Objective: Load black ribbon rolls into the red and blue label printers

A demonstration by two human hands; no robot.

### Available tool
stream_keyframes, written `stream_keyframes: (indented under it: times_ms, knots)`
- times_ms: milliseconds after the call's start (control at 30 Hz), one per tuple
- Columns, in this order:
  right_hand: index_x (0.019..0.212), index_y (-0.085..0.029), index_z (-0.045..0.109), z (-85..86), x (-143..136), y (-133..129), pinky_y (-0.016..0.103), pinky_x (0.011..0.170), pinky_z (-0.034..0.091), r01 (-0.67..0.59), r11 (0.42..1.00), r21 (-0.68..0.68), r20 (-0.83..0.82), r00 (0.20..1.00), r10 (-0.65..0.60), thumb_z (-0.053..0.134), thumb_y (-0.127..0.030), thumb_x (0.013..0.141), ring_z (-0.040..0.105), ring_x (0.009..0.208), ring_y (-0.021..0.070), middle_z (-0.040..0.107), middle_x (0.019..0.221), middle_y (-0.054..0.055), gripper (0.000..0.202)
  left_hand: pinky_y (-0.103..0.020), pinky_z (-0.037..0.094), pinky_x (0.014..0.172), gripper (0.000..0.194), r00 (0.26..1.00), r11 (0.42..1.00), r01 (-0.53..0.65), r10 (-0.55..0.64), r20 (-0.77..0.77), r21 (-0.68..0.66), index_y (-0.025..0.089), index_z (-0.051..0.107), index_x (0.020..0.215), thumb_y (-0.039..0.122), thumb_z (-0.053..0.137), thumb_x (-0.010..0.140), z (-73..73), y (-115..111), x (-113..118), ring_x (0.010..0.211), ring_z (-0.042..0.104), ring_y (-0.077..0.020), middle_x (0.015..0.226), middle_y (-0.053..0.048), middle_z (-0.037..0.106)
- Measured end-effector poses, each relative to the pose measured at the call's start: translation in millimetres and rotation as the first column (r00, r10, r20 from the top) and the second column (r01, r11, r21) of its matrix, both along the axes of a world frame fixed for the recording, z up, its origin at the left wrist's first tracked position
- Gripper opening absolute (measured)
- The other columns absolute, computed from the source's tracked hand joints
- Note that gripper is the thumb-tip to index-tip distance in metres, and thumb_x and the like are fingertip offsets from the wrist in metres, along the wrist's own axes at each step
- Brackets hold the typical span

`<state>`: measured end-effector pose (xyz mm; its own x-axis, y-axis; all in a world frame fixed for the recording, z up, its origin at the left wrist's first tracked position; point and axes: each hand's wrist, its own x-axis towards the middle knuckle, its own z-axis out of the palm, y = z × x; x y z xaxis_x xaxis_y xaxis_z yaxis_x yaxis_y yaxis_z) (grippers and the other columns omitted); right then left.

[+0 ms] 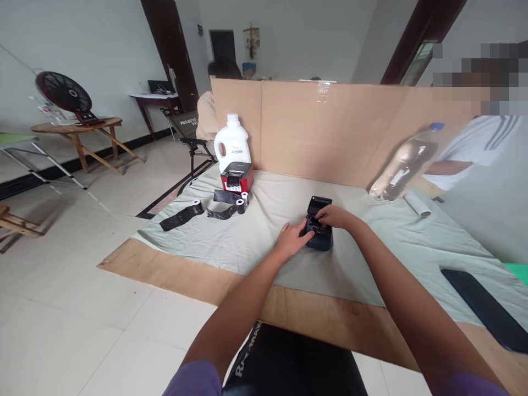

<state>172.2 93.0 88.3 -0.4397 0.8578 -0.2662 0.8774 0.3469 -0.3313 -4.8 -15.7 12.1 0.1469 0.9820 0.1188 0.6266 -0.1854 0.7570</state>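
Observation:
A small dark printer (319, 241) stands on the cloth in front of me with its lid (319, 204) raised. My left hand (292, 240) grips its left side, thumb on the front edge and the other fingers toward the back. Over the opening, my right hand (333, 216) reaches in from the right with fingers bent together. What those fingers hold, if anything, is hidden. Farther left sits a red and black printer (238, 178), a dark strip coming from its front. Beside it lie several small paper rolls, one roll (197, 206) trailing a long black strip.
Behind the red printer stands a white jug (233, 140). A cardboard panel (305, 132) borders the back. At right are a large clear bottle (406, 162), a white tube (417, 204) and a dark phone-like slab (487, 308). A person's sleeve (493, 137) shows beyond.

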Motion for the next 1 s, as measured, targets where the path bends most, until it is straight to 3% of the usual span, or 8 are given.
stream_keyframes:
  times_ms: [100, 200, 367, 533, 633, 733, 867, 1000]
  knots:
    - [0.102, -0.015, 0.082, 7.8, -19, 3, 0.029, 0.074, 0.052, -0.077, 0.997, 0.005, 0.287, 0.955, 0.072, 0.068, -0.014, 0.075, 0.072, 0.087, 0.0252, 0.078, 0.091, 0.011, 0.03, -0.044, 0.015, 0.13, 0.064, 1.0, 1.0, -0.001, 0.001, 0.002, -0.001, 0.024, 0.044, 0.155, 0.053, 0.048, 0.098, 1.8, -1, 0, 0.147, 0.045, -0.023, 0.157, -0.004, 0.049]
    - [0.096, -0.016, 0.082, 11.4, -31, 2, 0.031, 0.073, 0.052, -0.075, 0.997, 0.004, 0.35, 0.934, 0.068, 0.072, -0.011, 0.071, 0.073, 0.089, 0.029, 0.078, 0.093, 0.013, 0.028, -0.043, 0.015, 0.13, 0.064, 1.0, 1.0, -0.005, 0.005, -0.003, -0.01, 0.024, 0.044, 0.155, 0.053, 0.048, 0.098, 3.8, -2, 0, 0.147, 0.044, -0.0229, 0.157, -0.004, 0.049]
    - [0.107, -0.018, 0.077, 20.8, -31, -8, 0.033, 0.079, 0.05, -0.081, 0.991, 0.106, 0.401, 0.915, 0.032, 0.07, -0.014, 0.075, 0.069, 0.106, 0.0312, 0.073, 0.115, 0.015, 0.034, -0.044, 0.017, 0.129, 0.064, 1.0, 1.0, -0.01, 0.01, -0.007, 0.003, 0.023, 0.044, 0.155, 0.053, 0.048, 0.098, 4.1, -2, 0, 0.144, 0.047, -0.0235, 0.155, -0.006, 0.052]
    - [0.108, -0.018, 0.069, 47.9, -39, -29, 0.033, 0.074, 0.047, 0.003, 0.934, 0.357, 0.252, 0.963, -0.099, 0.063, -0.023, 0.084, 0.066, 0.102, 0.0288, 0.072, 0.113, 0.013, 0.025, -0.044, 0.022, 0.128, 0.053, 0.999, 0.999, -0.026, 0.027, -0.027, 0.024, 0.027, 0.057, 0.144, 0.052, 0.051, 0.098, 5.0, -2, 1, 0.14, 0.051, -0.025, 0.147, -0.003, 0.06]
    - [0.094, -0.018, 0.066, 55.9, -80, -45, 0.031, 0.073, 0.044, -0.023, 0.912, 0.41, 0.011, 1.0, 0.02, 0.064, -0.028, 0.084, 0.065, 0.095, 0.0254, 0.072, 0.101, 0.01, 0.014, -0.044, 0.026, 0.126, 0.056, 0.998, 0.998, -0.056, 0.056, -0.016, 0.004, 0.026, 0.056, 0.145, 0.056, 0.051, 0.097, 4.7, -3, 1, 0.142, 0.05, -0.0262, 0.147, -0.005, 0.06]
    - [0.081, -0.019, 0.06, 40.7, -144, -61, 0.027, 0.066, 0.042, -0.021, 0.956, 0.292, -0.298, 0.948, 0.111, 0.068, -0.031, 0.079, 0.063, 0.078, 0.0195, 0.069, 0.085, 0.004, 0.015, -0.045, 0.024, 0.127, 0.055, 1.0, 0.999, 0.011, -0.01, -0.024, 0.032, 0.024, 0.053, 0.147, 0.053, 0.046, 0.1, 2.3, -1, -1, 0.144, 0.046, -0.0282, 0.152, -0.006, 0.055]
    - [0.086, -0.021, 0.057, -7.3, -222, -73, 0.025, 0.061, 0.04, -0.079, 0.982, 0.169, -0.561, 0.812, 0.162, 0.071, -0.025, 0.069, 0.059, 0.073, 0.0173, 0.064, 0.08, -0.002, 0.023, -0.042, 0.022, 0.128, 0.068, 0.998, 0.999, 0.039, -0.04, -0.053, -0.025, 0.022, 0.039, 0.157, 0.057, 0.045, 0.099, 1.5, 4, -2, 0.148, 0.041, -0.0271, 0.16, -0.007, 0.046]
    - [0.096, -0.022, 0.062, -42.6, -261, -78, 0.027, 0.067, 0.046, -0.2, 0.98, -0.01, -0.718, 0.683, 0.132, 0.06, -0.017, 0.074, 0.062, 0.074, 0.0173, 0.065, 0.081, -0.002, 0.023, -0.044, 0.015, 0.13, 0.069, 0.996, 0.997, 0.064, -0.066, -0.055, -0.038, 0.025, 0.035, 0.158, 0.06, 0.038, 0.098, 5.1, 4, -4, 0.149, 0.04, -0.0218, 0.161, -0.003, 0.044]
